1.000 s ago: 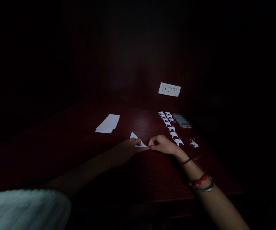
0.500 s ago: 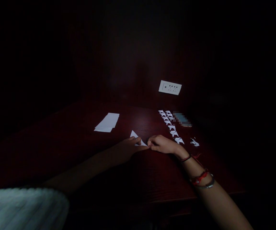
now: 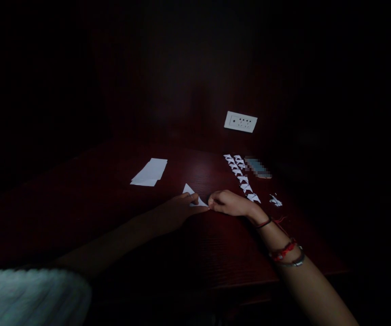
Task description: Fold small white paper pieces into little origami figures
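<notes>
A white sheet of paper (image 3: 188, 188), folded to a pointed triangle, lies on the dark red table in front of me. My left hand (image 3: 181, 207), with a ring on one finger, grips its lower edge, the thumb stretched along the fold and the fingers bent over the paper. At the right-hand corner of the sheet, my right hand (image 3: 230, 203) has its fingers curled and pinched on the tip. Part of the paper is hidden beneath the left fingers.
A stack of white paper strips (image 3: 150, 172) lies at the left. Several small folded paper pieces (image 3: 245, 183) stand in rows at the right, beside a blurred phone (image 3: 259, 167) and paper scraps (image 3: 276, 200). A socket panel (image 3: 240, 122) sits on the wall behind the dark table (image 3: 216, 253).
The view has shifted very slightly. Both hands stay on the folded paper in nearly the same pose.
</notes>
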Demonstrator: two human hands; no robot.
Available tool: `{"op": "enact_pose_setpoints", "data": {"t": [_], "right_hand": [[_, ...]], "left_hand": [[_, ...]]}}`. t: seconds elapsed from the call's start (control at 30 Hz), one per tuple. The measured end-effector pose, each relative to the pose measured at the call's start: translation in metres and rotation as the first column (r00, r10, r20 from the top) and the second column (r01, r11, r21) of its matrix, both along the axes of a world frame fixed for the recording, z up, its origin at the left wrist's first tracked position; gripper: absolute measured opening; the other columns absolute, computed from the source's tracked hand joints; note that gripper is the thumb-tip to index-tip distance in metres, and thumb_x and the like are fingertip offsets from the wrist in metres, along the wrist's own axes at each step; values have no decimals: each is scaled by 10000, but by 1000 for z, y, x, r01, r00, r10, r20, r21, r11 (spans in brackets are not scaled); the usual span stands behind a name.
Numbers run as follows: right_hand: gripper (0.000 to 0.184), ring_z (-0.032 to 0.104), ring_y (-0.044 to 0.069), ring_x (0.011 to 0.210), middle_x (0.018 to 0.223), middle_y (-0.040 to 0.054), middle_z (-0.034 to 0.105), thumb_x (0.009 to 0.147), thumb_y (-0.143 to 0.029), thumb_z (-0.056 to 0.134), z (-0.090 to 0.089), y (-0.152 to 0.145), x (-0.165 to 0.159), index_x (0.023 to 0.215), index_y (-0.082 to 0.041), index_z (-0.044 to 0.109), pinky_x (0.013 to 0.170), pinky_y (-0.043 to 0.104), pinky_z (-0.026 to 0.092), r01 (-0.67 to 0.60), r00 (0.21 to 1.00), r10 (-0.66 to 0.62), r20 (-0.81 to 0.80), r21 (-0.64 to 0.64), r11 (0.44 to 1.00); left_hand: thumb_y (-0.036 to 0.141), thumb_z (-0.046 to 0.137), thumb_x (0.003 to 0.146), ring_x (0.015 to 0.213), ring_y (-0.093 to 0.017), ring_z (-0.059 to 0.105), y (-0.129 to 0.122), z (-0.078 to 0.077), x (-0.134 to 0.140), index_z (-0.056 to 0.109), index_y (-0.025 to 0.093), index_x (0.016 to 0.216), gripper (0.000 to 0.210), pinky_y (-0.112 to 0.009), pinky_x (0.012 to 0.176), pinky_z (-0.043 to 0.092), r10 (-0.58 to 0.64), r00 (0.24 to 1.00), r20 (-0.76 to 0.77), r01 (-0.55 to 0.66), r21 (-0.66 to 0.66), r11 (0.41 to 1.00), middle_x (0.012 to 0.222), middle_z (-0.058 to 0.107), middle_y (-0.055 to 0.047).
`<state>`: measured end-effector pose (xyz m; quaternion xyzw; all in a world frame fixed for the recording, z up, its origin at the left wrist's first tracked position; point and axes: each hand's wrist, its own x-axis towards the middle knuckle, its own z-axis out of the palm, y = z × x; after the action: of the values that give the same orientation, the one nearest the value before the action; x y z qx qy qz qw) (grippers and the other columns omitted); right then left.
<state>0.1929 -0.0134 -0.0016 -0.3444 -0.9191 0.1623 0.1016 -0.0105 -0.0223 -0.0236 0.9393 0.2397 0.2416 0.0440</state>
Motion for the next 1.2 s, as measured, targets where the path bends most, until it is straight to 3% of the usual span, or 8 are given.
{"op": "enact_pose_setpoints", "data": {"t": [0.13, 0.33, 1.03, 1.2], "right_hand": [[141, 484, 96, 673, 762, 34, 557, 719, -130, 411, 0, 2, 1, 796, -128, 529, 623, 204, 353, -37, 999, 37, 8, 10, 999], [107, 461, 85, 639, 727, 22, 533, 718, -137, 414, -2, 4, 3, 771, -128, 506, 603, 195, 348, -81, 997, 81, -10, 19, 997], [98, 424, 89, 623, 702, 22, 496, 754, -161, 383, 4, 2, 1, 741, -135, 476, 613, 207, 334, -106, 994, 104, 22, 116, 988], [117, 434, 80, 618, 700, 12, 512, 751, -176, 392, 3, 7, 3, 747, -134, 502, 595, 195, 326, -80, 997, 80, -9, 54, 995]], "left_hand": [[226, 369, 786, 745, -149, 393, 1, 4, -1, 431, 268, 1083, 306, -268, 683, 311, -10, 984, -176, 13, 14, 1000, 901, 437, -28], [213, 410, 755, 747, -153, 395, 9, -3, -2, 384, 297, 1133, 388, -269, 676, 321, -41, 977, -211, 47, 24, 999, 952, 407, -46], [179, 404, 757, 801, -155, 407, 9, -3, -4, 398, 285, 1126, 384, -267, 705, 335, -68, 980, -187, 78, 47, 996, 1007, 409, -49], [200, 391, 774, 795, -150, 410, 5, -2, -4, 415, 270, 1112, 347, -269, 701, 335, -39, 988, -150, 43, 18, 999, 1001, 418, -49]]}}
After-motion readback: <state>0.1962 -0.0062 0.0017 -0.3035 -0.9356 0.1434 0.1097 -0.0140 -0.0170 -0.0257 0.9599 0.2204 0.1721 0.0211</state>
